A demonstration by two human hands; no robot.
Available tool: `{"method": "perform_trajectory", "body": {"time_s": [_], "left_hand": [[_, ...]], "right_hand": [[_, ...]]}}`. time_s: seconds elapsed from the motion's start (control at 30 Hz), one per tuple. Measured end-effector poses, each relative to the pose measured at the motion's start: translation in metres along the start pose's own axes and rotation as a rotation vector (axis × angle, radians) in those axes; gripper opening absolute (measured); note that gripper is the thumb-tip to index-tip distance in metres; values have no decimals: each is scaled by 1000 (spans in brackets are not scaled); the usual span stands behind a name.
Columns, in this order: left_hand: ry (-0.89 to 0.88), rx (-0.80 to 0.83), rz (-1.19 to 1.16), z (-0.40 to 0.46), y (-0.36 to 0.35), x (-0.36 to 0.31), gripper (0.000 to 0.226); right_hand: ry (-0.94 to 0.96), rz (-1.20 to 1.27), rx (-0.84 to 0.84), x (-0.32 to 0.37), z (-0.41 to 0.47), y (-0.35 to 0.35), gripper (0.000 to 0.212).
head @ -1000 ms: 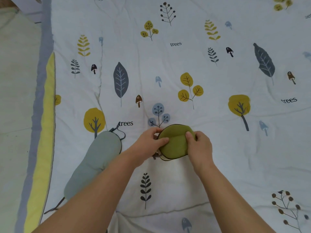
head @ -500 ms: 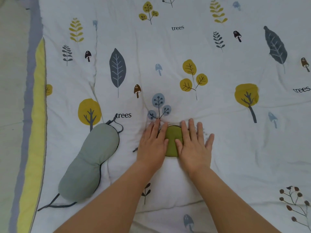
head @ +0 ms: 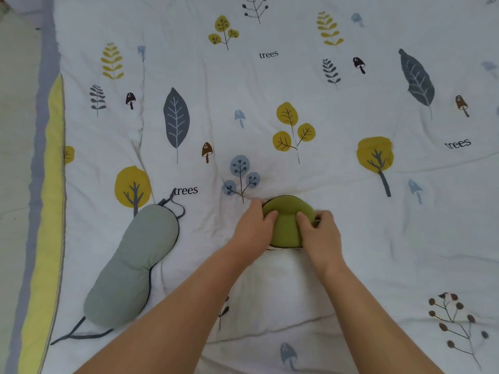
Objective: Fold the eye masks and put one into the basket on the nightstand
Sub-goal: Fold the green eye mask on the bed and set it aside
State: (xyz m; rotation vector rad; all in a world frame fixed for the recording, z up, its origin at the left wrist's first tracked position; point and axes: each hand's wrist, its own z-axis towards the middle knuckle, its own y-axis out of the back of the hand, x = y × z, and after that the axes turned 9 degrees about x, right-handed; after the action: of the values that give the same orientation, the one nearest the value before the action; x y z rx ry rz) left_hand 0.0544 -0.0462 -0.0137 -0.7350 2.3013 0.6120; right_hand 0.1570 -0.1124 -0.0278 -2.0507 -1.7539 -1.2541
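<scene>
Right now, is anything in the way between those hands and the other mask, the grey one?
Nothing visible. The grey mask lies unfolded, left of the left hand, with only bare quilt between. Both hands, the right hand too, are on the folded green mask.

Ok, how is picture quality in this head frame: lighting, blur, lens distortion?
Head view: soft, even light with faint shadows under the hands and no glare; the green eye mask and grey eye mask are reasonably sharp; the quilt softens toward the corners; the wide-angle lens bows its yellow edge.
</scene>
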Motion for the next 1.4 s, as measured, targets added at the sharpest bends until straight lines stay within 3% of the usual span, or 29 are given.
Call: {"method": "perform_trajectory", "body": {"time_s": [0.2, 0.37, 0.53, 0.67, 0.87, 1.13, 1.4], "left_hand": [[-64, 56, -46, 19, -35, -31, 27], [-74, 14, 32, 40, -63, -47, 27], [-55, -57, 260, 46, -63, -46, 29], [-73, -105, 318, 40, -51, -47, 30], [-98, -174, 307, 20, -32, -42, 38], [-110, -241, 274, -25, 7, -17, 29], [7, -320, 260, -70, 53, 39, 21]], "right_hand": [[57, -25, -172, -7, 21, 56, 21], [8, -226, -207, -13, 40, 83, 27], [-33, -398, -143, -15, 45, 81, 37], [-61, -555, -213, -5, 35, 75, 44], [120, -708, -358, 21, 9, 58, 46], [390, -892, -180, 44, -30, 17, 36], [567, -1114, 102, 58, -63, -48, 28]]}}
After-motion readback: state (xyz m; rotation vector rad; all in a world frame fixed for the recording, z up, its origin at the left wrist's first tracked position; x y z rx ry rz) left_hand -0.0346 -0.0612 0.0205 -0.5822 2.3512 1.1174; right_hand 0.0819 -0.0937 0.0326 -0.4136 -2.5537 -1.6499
